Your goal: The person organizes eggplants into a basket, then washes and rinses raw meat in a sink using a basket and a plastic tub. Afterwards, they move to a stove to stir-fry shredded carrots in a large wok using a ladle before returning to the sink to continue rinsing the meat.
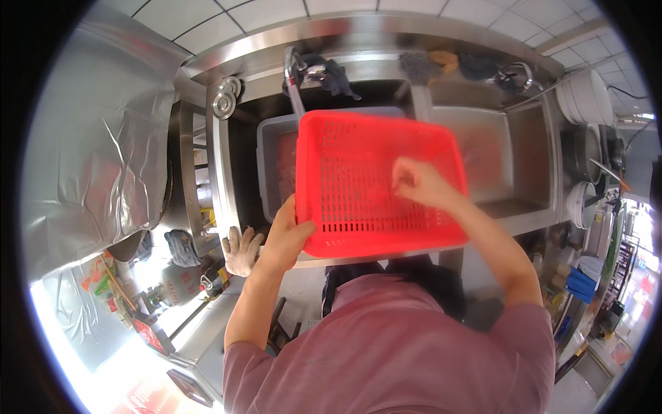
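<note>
My left hand (287,235) grips the near left corner of a red plastic perforated basket (382,247), its thumb over the rim. The basket is held above the stainless steel sink. Over the inside of the basket is my right hand (416,181), blurred, with its fingers curled; whether it holds anything is not clear. Beneath the basket, a grey plastic tub (266,171) stands in the left basin, partly hidden. A stream comes down from the faucet (290,67) behind the basket's far left corner.
A glove (241,252) lies on the sink's left front edge. Two metal sink strainers (224,104) sit at the back left. Dark cloths (336,77) hang by the faucet. The right basin (486,150) adjoins, with stacked white containers (587,95) beyond. Foil-like sheeting (98,134) covers the far left.
</note>
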{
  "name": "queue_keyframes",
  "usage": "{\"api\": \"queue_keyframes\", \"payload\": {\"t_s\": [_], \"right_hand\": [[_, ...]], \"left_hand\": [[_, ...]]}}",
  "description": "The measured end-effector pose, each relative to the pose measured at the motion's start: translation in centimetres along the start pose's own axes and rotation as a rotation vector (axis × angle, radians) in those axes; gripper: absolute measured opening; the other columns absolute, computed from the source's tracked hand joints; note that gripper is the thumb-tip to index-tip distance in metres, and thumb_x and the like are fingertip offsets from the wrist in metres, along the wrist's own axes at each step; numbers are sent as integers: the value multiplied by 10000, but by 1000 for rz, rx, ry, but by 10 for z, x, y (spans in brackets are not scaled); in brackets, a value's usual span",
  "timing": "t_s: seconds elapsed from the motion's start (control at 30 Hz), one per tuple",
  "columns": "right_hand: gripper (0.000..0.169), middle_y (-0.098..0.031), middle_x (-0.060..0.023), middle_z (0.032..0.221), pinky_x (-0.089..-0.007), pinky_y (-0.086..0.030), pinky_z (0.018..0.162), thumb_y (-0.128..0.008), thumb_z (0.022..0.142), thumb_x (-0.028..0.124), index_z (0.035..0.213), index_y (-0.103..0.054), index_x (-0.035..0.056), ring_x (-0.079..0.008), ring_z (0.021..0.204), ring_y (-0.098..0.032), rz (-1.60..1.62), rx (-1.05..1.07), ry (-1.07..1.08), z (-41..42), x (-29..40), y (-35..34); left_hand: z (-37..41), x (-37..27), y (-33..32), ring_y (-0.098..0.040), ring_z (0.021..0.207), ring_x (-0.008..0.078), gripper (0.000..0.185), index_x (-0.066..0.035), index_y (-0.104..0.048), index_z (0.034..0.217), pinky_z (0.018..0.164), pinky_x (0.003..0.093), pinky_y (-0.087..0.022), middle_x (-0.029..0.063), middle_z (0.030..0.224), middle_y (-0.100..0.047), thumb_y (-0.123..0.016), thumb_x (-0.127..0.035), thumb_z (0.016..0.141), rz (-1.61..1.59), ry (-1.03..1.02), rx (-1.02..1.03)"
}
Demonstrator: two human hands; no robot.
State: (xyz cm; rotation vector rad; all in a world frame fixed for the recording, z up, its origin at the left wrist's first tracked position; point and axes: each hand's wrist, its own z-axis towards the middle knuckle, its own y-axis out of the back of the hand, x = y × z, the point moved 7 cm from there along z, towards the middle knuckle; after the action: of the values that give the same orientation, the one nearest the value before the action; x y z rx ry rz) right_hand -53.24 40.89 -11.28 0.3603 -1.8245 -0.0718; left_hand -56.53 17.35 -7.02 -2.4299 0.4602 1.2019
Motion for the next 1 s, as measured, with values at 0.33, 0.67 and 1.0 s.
{"api": "queue_keyframes", "payload": {"t_s": [0.33, 0.67, 1.0], "right_hand": [[165, -574, -133, 838, -390, -470, 698, -575, 735, 124, 866, -584, 23, -312, 790, -574, -390, 1, 425, -44, 42, 14], [161, -570, -130, 810, -407, -464, 675, -594, 701, 170, 758, -549, 26, -314, 776, -570, -432, -75, 384, -82, 12, 55], [87, -581, -120, 721, -350, -455, 615, -555, 691, 63, 755, -513, 22, -275, 688, -589, -251, -281, 313, -115, 6, 166]], "left_hand": [[-16, -7, -144, -506, 956, 118, 486, 44, -436, 1160, 822, 231, -401, 78, 1031, -545, -457, 75, 676, 24, -198, 19], [-23, -2, -236, -513, 962, 122, 474, 57, -424, 1154, 831, 239, -403, 82, 1025, -550, -452, 98, 683, 39, -269, -2], [-24, -8, -221, -535, 937, 125, 476, 61, -442, 1128, 807, 234, -413, 92, 1022, -555, -453, 85, 653, 71, -290, -32]]}}
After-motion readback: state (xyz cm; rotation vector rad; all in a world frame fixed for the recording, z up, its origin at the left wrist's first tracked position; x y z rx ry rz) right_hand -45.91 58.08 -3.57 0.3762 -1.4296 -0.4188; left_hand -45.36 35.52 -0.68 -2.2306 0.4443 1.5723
